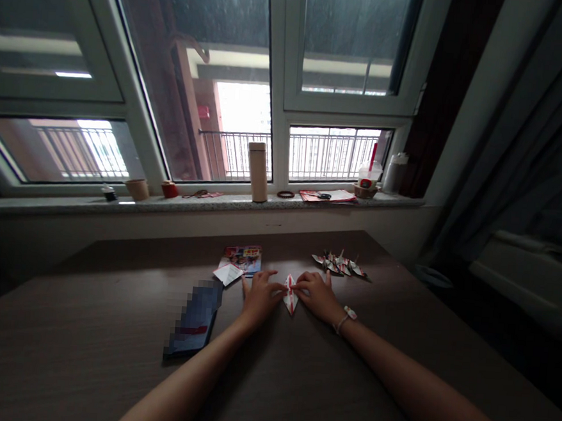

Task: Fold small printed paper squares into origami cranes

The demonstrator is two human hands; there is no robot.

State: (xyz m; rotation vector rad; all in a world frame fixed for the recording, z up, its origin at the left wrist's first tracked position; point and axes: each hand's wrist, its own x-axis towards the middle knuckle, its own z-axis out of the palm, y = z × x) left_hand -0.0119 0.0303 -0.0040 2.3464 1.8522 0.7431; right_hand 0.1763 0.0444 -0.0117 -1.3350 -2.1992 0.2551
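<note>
A diamond-shaped piece of folded paper point(290, 302), white with red markings, lies on the table in front of me, its narrow points facing toward and away from me. My left hand point(260, 299) grips its left edge with thumb and fingertips, the other fingers loosely bent. From the other side, the fingers of my right hand point(320, 296) hold the right edge; a light bracelet point(348, 313) circles that wrist. Several small folded paper figures point(339, 264), white with coloured print, are grouped beyond my right hand. Past my left hand rest a white folded paper point(228, 273) and a colourful printed booklet point(243, 257).
A dark phone-like device point(193, 323), partly pixelated, lies left of my left forearm on the brown table point(85, 325). Along the windowsill point(224, 202) stand a tan flask point(258, 173), a paper cup point(137, 189), scissors point(324, 196) on papers and a drink cup point(370, 175) with a red straw.
</note>
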